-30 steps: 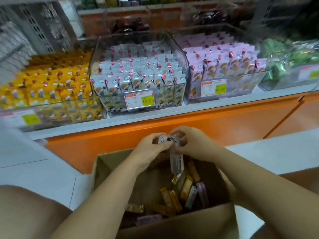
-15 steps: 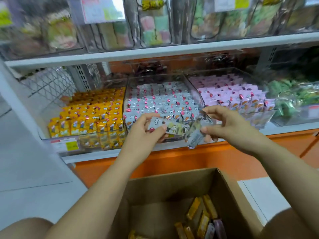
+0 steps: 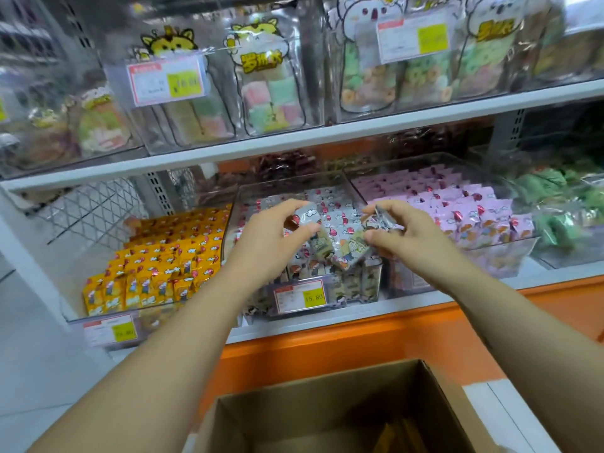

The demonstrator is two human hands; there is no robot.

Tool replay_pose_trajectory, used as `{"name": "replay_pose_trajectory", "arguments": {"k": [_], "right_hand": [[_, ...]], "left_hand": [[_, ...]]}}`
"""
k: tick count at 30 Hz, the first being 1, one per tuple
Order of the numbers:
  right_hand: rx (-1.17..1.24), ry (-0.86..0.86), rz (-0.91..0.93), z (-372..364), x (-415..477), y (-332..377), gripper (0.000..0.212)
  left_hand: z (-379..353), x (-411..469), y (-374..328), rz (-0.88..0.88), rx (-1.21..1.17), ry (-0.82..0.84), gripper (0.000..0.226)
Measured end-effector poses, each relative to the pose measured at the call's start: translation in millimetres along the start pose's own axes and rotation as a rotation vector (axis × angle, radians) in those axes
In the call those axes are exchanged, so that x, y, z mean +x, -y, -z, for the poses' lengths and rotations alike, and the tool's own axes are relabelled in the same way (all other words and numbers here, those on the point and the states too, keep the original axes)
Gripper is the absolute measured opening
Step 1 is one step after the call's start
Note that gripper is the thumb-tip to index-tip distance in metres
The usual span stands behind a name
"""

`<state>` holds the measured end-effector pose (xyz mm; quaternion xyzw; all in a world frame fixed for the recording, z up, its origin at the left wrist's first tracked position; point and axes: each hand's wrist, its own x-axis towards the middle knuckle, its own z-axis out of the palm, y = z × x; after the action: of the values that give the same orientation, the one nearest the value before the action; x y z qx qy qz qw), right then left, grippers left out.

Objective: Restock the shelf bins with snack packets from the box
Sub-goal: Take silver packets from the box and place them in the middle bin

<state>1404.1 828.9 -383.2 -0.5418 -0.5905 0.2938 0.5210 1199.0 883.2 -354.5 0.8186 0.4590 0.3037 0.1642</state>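
Shelving is filling the head view: the white upper shelf (image 3: 202, 163) is hanging over the clear middle bin (image 3: 291, 188), leaving a narrow gap above its open top, with the yellow bin (image 3: 153, 308) and pink bin (image 3: 490, 256) standing just beside it. Over that bin the left hand (image 3: 271, 238) is pinching a grey snack packet (image 3: 307, 217) between thumb and fingers, and the right hand (image 3: 413, 238) is gripping a second packet (image 3: 384, 220). The cardboard box (image 3: 294, 416) is sitting open below.
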Motion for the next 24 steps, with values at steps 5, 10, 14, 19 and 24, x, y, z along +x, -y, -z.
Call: {"name": "replay_pose_trajectory", "arguments": {"k": [5, 10, 14, 19, 24], "right_hand": [[-0.064, 0.038, 0.060, -11.1, 10.6, -3.5, 0.036], [-0.190, 0.048, 0.135, -23.2, 22.8, 1.2, 0.027], [-0.282, 0.089, 0.100, -23.9, 26.3, -2.0, 0.025], [-0.263, 0.017, 0.128, -25.9, 24.0, -1.7, 0.029], [-0.031, -0.183, 0.154, -18.5, 17.3, 5.0, 0.025]], "left_hand": [[0.4, 6.0, 5.0, 0.039, 0.225, 0.169, 0.046], [-9.6, 5.5, 11.9, 0.019, 0.326, 0.190, 0.045], [-25.9, 0.2, 25.9, 0.025, 0.292, 0.169, 0.040], [-33.1, -5.7, 33.0, -0.062, 0.292, 0.078, 0.036], [-26.4, -9.4, 34.4, -0.069, 0.327, 0.034, 0.041]]}}
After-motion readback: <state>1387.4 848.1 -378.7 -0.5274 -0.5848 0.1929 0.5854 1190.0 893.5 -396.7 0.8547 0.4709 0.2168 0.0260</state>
